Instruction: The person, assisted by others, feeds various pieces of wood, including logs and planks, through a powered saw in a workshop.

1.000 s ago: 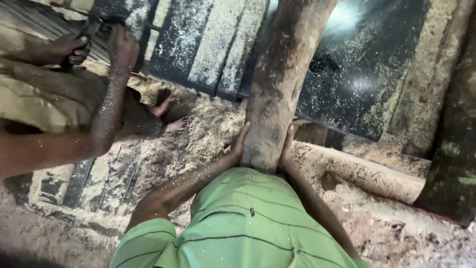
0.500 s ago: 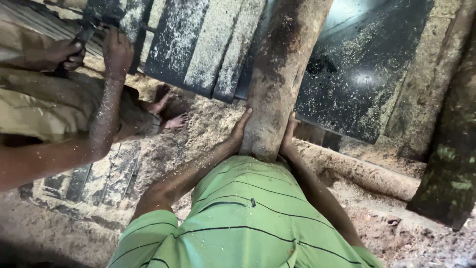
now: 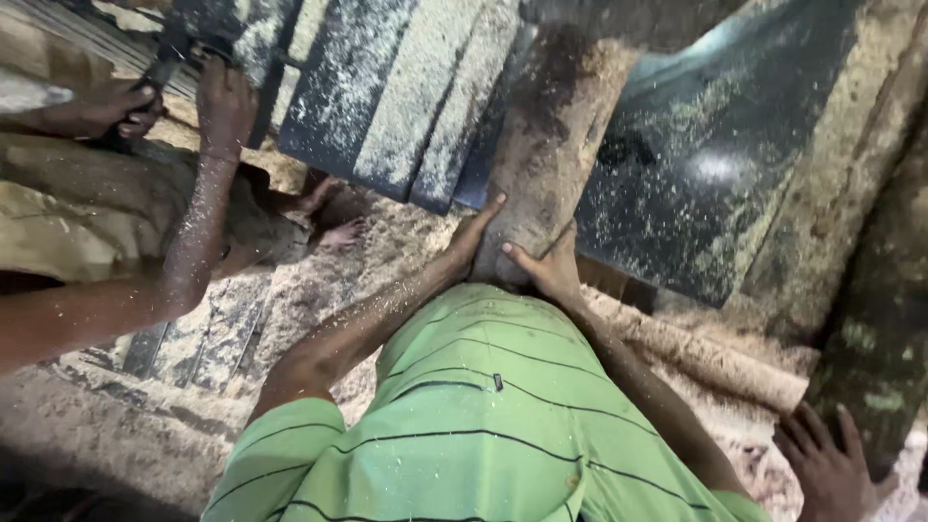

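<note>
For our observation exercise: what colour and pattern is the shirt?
Light green shirt with thin dark stripes, seen in the head view.

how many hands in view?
5. The left hand and right hand press the log; a co-worker's two hands top left; another hand bottom right. More may be hidden.

I saw a rough, matt wooden log (image 3: 546, 145), dusted with sawdust, under my left hand (image 3: 474, 237) and right hand (image 3: 549, 271). The saw bench (image 3: 706, 193) looked like dark glossy metal, speckled with sawdust. My green striped shirt (image 3: 483, 416) was soft cloth.
</note>
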